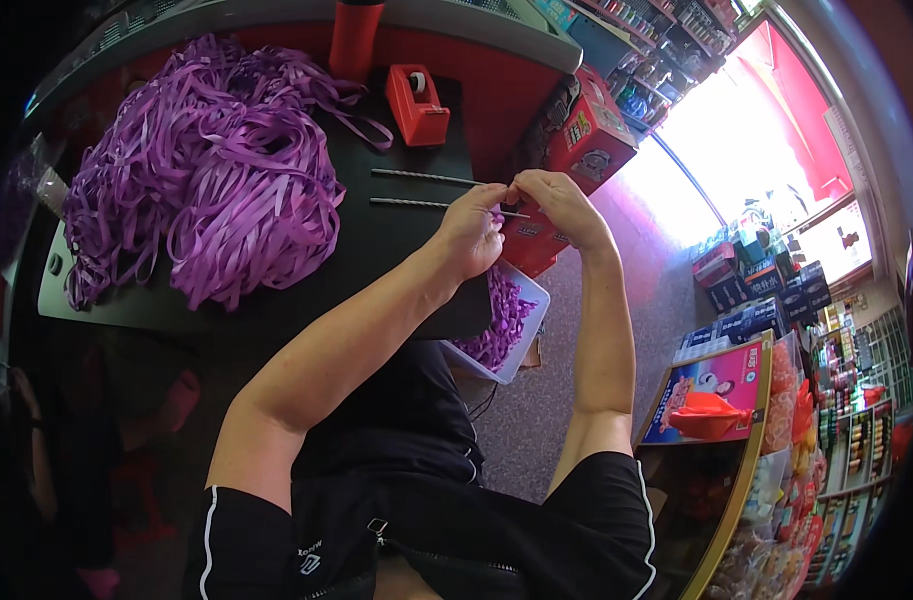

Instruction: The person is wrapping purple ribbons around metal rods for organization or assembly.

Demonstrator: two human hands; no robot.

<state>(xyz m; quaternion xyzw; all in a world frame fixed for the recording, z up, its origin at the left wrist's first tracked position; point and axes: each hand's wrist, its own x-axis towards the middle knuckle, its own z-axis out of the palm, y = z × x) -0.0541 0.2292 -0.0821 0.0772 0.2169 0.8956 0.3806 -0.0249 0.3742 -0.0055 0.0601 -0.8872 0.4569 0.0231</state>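
My left hand (474,230) is closed around a strip of purple ribbon (497,213), of which only a little shows between the fingers. The fingertips of my right hand (562,205) are pinched together, touching the left ones; what they grip is hidden. Two thin spiral metal rods, an upper one (417,176) and a lower one (407,203), stretch across the table's right edge toward my hands, and the lower one's tip comes out beyond my left hand. Left of the rods, a big heap of loose purple ribbon (257,190) covers much of the dark table (387,260).
Below my hands stands a white bin (544,315) of small purple ribbon pieces. A red tape dispenser (417,105) and a red cylinder (356,40) stand at the table's back. Red boxes (589,135) are beyond. At right is a display case (667,470); another person's leg (157,420) shows at left.
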